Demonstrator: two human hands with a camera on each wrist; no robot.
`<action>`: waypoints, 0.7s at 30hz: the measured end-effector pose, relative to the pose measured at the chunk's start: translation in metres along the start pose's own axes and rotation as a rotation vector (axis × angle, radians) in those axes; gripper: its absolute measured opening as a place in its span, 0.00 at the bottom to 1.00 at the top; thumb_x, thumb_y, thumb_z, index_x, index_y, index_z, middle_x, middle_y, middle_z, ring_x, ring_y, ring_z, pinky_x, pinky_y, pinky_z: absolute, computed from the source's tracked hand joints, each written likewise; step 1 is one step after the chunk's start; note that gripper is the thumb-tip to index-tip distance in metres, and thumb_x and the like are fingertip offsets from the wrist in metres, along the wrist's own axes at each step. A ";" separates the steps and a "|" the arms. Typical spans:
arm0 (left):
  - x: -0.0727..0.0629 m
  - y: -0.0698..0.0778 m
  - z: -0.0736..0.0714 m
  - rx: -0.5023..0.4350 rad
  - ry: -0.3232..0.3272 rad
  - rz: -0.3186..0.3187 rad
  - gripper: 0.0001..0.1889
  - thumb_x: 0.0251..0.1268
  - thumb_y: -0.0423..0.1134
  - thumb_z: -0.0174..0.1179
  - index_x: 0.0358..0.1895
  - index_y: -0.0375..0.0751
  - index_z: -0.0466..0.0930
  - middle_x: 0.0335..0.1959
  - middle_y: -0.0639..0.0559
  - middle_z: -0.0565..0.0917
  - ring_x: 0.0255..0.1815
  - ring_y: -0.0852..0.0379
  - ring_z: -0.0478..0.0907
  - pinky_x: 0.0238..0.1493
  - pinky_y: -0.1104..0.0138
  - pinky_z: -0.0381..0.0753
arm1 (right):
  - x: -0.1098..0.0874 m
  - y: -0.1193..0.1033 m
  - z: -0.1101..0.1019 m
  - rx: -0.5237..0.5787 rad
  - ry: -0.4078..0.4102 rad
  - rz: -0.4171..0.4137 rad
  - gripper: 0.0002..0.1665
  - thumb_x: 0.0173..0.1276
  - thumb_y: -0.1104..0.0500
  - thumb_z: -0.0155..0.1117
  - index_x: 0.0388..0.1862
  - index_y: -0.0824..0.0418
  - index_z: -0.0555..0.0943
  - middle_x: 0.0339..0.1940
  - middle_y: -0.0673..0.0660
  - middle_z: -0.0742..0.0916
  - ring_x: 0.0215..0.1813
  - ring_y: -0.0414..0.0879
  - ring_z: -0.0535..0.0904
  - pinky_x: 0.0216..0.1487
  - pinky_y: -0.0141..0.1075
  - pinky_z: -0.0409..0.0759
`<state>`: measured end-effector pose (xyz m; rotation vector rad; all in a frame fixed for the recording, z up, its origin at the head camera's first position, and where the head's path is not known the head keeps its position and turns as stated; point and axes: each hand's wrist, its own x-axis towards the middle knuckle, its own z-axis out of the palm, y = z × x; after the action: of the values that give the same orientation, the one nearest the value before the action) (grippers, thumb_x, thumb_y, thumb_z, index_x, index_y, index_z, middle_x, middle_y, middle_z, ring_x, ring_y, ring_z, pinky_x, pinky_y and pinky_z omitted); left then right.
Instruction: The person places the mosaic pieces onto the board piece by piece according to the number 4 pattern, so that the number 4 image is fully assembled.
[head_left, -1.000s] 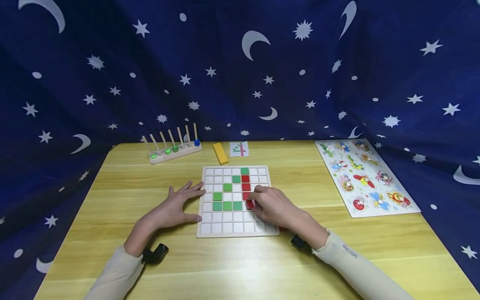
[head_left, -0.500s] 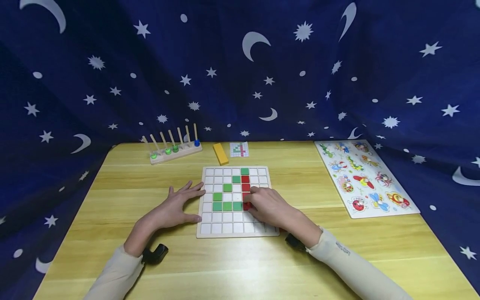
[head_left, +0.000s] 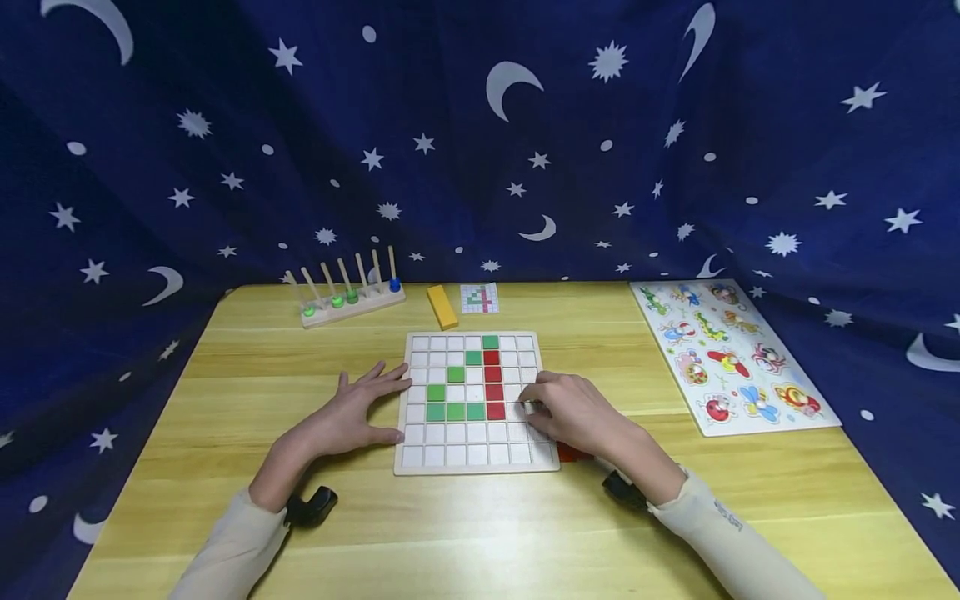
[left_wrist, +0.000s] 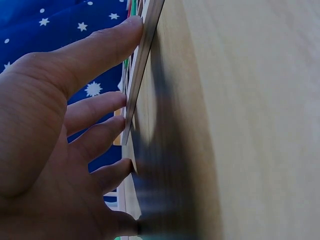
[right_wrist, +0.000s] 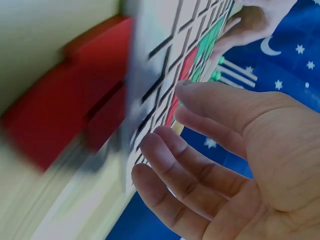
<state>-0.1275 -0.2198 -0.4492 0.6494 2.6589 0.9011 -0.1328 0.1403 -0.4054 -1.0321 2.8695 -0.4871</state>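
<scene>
A square white grid board (head_left: 435, 457) lies on the table, with green tiles (head_left: 455, 412) in a stepped line and a row. Beside them runs a column of red tiles (head_left: 492, 375), its lowest red tile (head_left: 496, 411) level with the green row. My left hand (head_left: 341, 417) is spread at the board's left side, thumb and fingertips at its edge in the left wrist view. Over the board's right squares is my right hand (head_left: 577, 412), fingers loosely bent and holding nothing. Loose red tiles (right_wrist: 95, 75) lie by the board's near right corner, partly hidden by the right wrist in the head view.
Behind the board are a yellow block (head_left: 442, 307) and a small pattern card (head_left: 480, 298). A peg stand (head_left: 352, 310) with green and blue beads is at the back left. An insect puzzle board (head_left: 727, 358) lies at the right; a starry cloth (head_left: 450, 192) hangs behind.
My right hand pressed a red tile into the square at the foot of the red column, let go and drew back to the right. The left hand stayed still.
</scene>
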 end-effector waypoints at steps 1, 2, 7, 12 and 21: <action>0.000 0.000 0.000 0.000 0.000 0.001 0.42 0.54 0.50 0.76 0.73 0.46 0.69 0.80 0.53 0.55 0.80 0.40 0.42 0.66 0.28 0.27 | -0.004 0.003 -0.001 -0.002 0.002 0.019 0.12 0.59 0.63 0.74 0.43 0.59 0.89 0.33 0.50 0.83 0.25 0.39 0.69 0.26 0.32 0.70; 0.000 0.000 0.000 0.001 0.001 0.004 0.42 0.54 0.50 0.76 0.73 0.46 0.69 0.80 0.52 0.56 0.80 0.39 0.43 0.66 0.28 0.27 | -0.008 0.005 -0.002 -0.007 0.004 0.036 0.12 0.59 0.63 0.75 0.43 0.58 0.89 0.33 0.50 0.83 0.24 0.39 0.69 0.26 0.33 0.70; 0.001 0.000 0.000 0.009 0.003 0.001 0.42 0.54 0.51 0.76 0.73 0.46 0.69 0.80 0.52 0.56 0.80 0.40 0.43 0.66 0.28 0.27 | -0.025 0.015 -0.005 -0.029 0.003 0.059 0.13 0.58 0.61 0.77 0.43 0.58 0.88 0.31 0.49 0.81 0.24 0.39 0.68 0.25 0.33 0.69; 0.001 -0.002 0.001 0.009 0.001 0.003 0.42 0.54 0.51 0.75 0.73 0.47 0.69 0.80 0.53 0.56 0.80 0.40 0.43 0.65 0.27 0.27 | -0.034 0.018 -0.003 -0.027 0.002 0.031 0.16 0.55 0.62 0.79 0.44 0.59 0.88 0.31 0.49 0.82 0.24 0.38 0.68 0.25 0.32 0.69; 0.001 -0.001 0.001 0.005 0.001 0.001 0.42 0.54 0.51 0.76 0.73 0.46 0.69 0.80 0.53 0.56 0.80 0.39 0.43 0.65 0.27 0.27 | -0.038 0.018 -0.001 -0.027 -0.017 0.067 0.15 0.54 0.66 0.77 0.42 0.60 0.88 0.31 0.48 0.81 0.25 0.38 0.67 0.26 0.32 0.69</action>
<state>-0.1284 -0.2195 -0.4503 0.6519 2.6627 0.8951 -0.1145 0.1777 -0.4127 -0.9351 2.8926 -0.4340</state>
